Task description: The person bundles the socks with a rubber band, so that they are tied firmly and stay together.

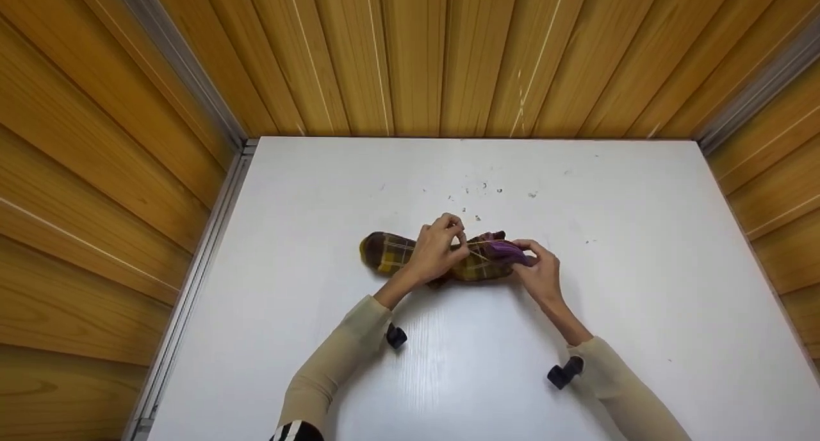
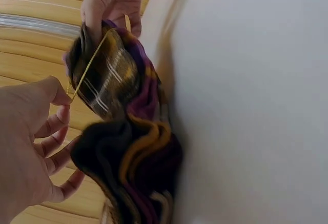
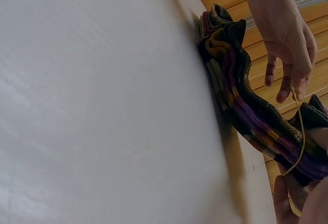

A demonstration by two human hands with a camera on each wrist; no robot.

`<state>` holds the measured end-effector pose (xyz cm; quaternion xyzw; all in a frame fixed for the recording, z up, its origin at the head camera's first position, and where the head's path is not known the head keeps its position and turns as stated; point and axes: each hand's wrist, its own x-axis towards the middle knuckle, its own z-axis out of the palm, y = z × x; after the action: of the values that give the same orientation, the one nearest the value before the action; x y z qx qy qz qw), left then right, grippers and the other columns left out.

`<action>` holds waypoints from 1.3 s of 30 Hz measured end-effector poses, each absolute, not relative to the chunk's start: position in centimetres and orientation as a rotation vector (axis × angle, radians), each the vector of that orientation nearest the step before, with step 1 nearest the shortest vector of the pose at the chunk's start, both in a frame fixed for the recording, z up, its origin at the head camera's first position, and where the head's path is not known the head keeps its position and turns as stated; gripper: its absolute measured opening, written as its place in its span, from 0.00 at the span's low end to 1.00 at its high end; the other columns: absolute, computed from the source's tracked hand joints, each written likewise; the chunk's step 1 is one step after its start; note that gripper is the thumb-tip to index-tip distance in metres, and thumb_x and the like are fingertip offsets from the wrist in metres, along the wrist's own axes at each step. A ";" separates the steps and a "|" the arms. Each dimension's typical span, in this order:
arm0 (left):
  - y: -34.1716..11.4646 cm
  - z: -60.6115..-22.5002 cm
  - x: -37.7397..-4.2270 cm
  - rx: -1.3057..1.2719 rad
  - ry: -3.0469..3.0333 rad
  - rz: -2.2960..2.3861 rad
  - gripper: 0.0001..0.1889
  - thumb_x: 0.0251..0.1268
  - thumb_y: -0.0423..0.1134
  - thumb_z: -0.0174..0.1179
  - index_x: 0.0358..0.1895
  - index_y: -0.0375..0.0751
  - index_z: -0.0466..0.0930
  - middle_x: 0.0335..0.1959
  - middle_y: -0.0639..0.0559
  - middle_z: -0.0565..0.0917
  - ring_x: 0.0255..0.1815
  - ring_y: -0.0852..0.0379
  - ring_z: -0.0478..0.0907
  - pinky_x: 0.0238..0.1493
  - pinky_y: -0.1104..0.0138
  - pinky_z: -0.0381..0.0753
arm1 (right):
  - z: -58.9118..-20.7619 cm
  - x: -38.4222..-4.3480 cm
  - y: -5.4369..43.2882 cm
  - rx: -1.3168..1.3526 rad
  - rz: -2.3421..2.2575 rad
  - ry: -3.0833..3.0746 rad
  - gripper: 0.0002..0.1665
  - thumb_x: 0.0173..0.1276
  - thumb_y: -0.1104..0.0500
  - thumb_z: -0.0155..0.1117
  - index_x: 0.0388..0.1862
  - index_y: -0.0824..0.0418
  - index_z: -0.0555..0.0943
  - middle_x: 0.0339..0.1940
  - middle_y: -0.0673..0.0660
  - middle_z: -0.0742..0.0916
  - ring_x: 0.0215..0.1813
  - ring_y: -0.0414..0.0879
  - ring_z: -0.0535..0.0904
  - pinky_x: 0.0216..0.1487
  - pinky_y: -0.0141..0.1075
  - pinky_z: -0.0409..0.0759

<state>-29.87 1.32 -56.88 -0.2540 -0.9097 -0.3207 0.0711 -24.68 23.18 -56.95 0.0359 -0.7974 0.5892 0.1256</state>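
A stack of plaid socks point(image 1: 482, 269) in brown, yellow and purple lies on the white table, stretched from left to right. My left hand point(image 1: 437, 249) is above its middle, thumb and fingertip pinching a thin yellow rubber band point(image 2: 91, 66). The band is pulled taut from those fingertips to the right end of the stack, where it loops round the socks point(image 3: 256, 116). With thumb and fingers, my right hand point(image 1: 541, 275) grips that end, where purple cloth shows. In the left wrist view, the left hand's other fingers point(image 2: 56, 160) are spread beside the folded layers.
The white table point(image 1: 288, 364) carries small dark marks point(image 1: 483, 188) behind the socks. Wood-grain panels point(image 1: 410, 56) stand along its back and sides, with a metal rail point(image 1: 192, 287) at the left edge. A small black camera point(image 1: 565, 372) sits by the right wrist.
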 end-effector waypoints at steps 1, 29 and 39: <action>1.3 -57.1 -30.0 -0.743 -2.735 -0.963 0.05 0.63 0.39 0.60 0.36 0.43 0.85 0.52 0.49 0.81 0.45 0.53 0.77 0.52 0.52 0.76 | -56.7 -24.5 23.3 0.147 1.722 -2.326 0.17 0.55 0.82 0.65 0.46 0.79 0.82 0.43 0.74 0.86 0.33 0.28 0.82 0.39 0.18 0.78; 1.3 -58.3 -31.8 -0.638 -2.715 -1.170 0.07 0.63 0.36 0.59 0.34 0.39 0.85 0.52 0.43 0.79 0.39 0.50 0.82 0.48 0.54 0.79 | -60.4 -25.2 27.2 0.626 1.615 -2.275 0.22 0.54 0.87 0.64 0.48 0.75 0.79 0.47 0.67 0.85 0.54 0.28 0.79 0.54 0.20 0.79; 0.4 -59.7 -32.2 -1.062 -2.628 -1.838 0.18 0.73 0.33 0.60 0.61 0.29 0.72 0.62 0.34 0.76 0.63 0.42 0.79 0.62 0.58 0.80 | -60.2 -26.0 26.3 0.520 1.779 -2.343 0.20 0.63 0.82 0.62 0.53 0.73 0.78 0.50 0.60 0.84 0.46 0.33 0.82 0.48 0.23 0.79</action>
<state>-32.24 0.37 -59.72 -0.3122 -0.7724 -0.5403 -0.1182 -25.98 26.32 -60.17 0.1736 -0.7820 0.5937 0.0767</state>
